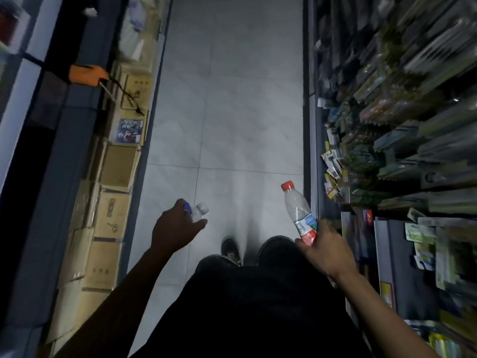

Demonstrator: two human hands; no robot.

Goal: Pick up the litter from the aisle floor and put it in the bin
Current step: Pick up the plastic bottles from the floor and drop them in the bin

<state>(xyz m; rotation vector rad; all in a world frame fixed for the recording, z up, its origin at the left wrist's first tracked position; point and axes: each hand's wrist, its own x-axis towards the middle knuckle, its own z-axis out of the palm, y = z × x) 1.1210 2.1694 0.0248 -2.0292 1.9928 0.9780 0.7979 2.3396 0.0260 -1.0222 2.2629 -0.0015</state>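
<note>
The right hand [327, 250] holds a red-capped bottle [299, 213] near the shelf edge [313, 151]. The left hand [175, 228] holds a small bottle [197, 213]. The floor [232, 99] ahead is open.

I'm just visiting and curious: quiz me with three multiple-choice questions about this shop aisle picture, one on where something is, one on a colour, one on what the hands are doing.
1. Where are the stacked brown cardboard boxes?
A. along the person's left side of the aisle
B. along the right side
C. in the middle of the floor

2. What colour is the cap of the clear plastic bottle with the red and blue label?
A. green
B. red
C. yellow

3. What is the left hand doing?
A. hanging empty
B. touching a shelf
C. holding a small clear plastic bottle

Answers: 1 A, the boxes line the left shelf base. 2 B, the cap shows red above the right hand. 3 C, its fingers are closed round the small bottle.
</note>
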